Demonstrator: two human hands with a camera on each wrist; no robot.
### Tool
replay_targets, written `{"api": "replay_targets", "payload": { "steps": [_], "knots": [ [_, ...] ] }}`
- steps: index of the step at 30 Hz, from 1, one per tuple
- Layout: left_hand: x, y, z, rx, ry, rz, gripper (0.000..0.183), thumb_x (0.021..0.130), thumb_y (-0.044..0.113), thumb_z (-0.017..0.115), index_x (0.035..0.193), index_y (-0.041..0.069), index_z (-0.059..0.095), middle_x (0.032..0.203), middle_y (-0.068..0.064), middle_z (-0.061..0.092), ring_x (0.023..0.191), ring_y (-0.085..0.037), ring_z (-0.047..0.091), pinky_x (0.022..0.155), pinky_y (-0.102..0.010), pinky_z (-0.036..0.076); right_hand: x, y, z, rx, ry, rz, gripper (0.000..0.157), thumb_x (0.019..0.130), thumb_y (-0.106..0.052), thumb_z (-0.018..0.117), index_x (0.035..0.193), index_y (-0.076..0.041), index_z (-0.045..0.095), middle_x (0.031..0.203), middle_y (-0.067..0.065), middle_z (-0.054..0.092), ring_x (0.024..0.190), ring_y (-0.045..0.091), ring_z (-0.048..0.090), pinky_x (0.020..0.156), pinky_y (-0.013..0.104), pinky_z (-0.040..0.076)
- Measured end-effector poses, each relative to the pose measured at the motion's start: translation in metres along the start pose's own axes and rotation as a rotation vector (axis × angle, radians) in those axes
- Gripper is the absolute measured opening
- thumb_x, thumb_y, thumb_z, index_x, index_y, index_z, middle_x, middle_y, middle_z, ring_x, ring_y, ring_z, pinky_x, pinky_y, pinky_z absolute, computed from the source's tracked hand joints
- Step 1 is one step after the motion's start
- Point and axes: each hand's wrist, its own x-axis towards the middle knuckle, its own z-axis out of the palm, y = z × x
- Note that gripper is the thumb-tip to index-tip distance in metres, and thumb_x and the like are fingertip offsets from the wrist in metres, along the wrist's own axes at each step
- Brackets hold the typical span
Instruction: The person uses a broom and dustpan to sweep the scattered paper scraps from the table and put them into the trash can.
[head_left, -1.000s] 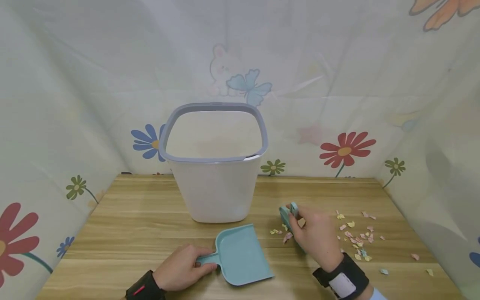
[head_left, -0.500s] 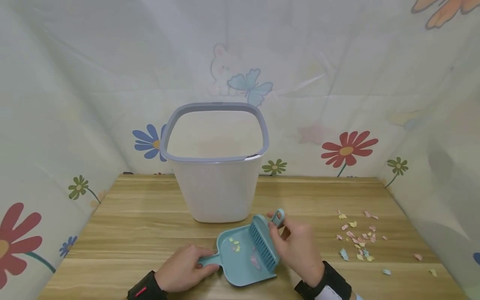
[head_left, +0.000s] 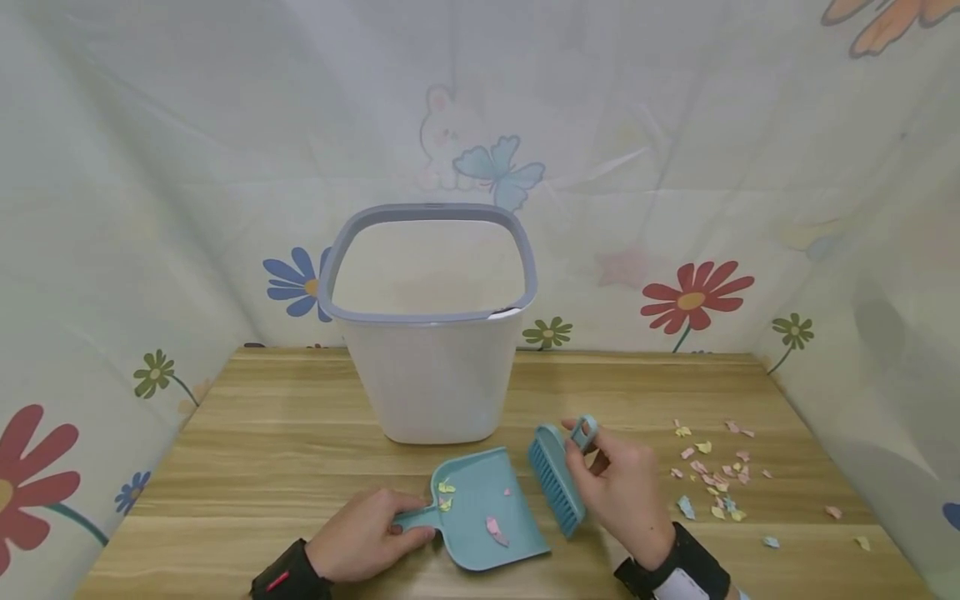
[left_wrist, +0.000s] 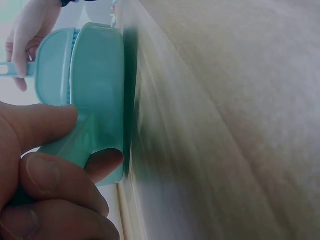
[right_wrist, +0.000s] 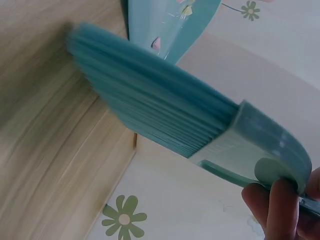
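My left hand (head_left: 371, 535) grips the short handle of a teal dustpan (head_left: 480, 521) lying on the table, its lip facing right. A few yellow and pink paper scraps (head_left: 497, 531) lie in the pan. In my right hand (head_left: 626, 483) is a small teal hand brush (head_left: 557, 477), held by its looped handle just right of the pan's lip. The right wrist view shows the brush's bristles (right_wrist: 150, 90) pointing toward the tabletop, with the pan behind them. From the left wrist, the pan's underside (left_wrist: 100, 75) hides most of its inside.
A white bin (head_left: 442, 375) with a grey-blue rim stands behind the dustpan. Several pink, yellow and blue paper scraps (head_left: 720, 479) are scattered over the right side of the wooden table (head_left: 247, 433). A flower-printed curtain (head_left: 637, 125) encloses the back and sides.
The brush moved left over the pan, pushing paper scraps into it, then drew back right off the lip. The left hand and dustpan have stayed nearly still.
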Motion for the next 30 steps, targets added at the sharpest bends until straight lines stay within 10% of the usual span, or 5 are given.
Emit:
{"api": "replay_targets", "payload": {
  "steps": [11, 21, 30],
  "knots": [
    [-0.001, 0.001, -0.003, -0.017, -0.023, -0.018, 0.042, 0.097, 0.046, 0.071, 0.12, 0.011, 0.078, 0.077, 0.016, 0.057, 0.062, 0.003, 0.044, 0.056, -0.019, 0.036, -0.004, -0.008, 0.008, 0.007, -0.061, -0.042, 0.021, 0.084, -0.001, 0.08, 0.104, -0.007, 0.08, 0.076, -0.001, 0.075, 0.05, -0.006, 0.046, 0.045, 0.011, 0.037],
    [-0.002, -0.002, -0.005, -0.031, -0.032, -0.014, 0.041, 0.098, 0.048, 0.07, 0.12, 0.015, 0.077, 0.082, 0.017, 0.061, 0.065, 0.003, 0.046, 0.058, -0.019, 0.038, -0.002, -0.01, 0.003, 0.294, -0.11, 0.011, 0.023, 0.089, 0.005, 0.075, 0.108, -0.008, 0.078, 0.072, -0.009, 0.066, 0.054, -0.003, 0.048, 0.046, 0.018, 0.043],
    [-0.034, -0.023, -0.019, -0.118, -0.045, -0.015, 0.036, 0.102, 0.049, 0.063, 0.129, 0.027, 0.072, 0.117, 0.015, 0.071, 0.099, 0.0, 0.061, 0.083, -0.021, 0.05, -0.01, 0.006, -0.017, 0.277, -0.024, 0.044, 0.027, 0.089, 0.007, 0.075, 0.109, -0.011, 0.079, 0.071, -0.008, 0.066, 0.052, -0.002, 0.041, 0.046, 0.017, 0.037]
  ]
}}
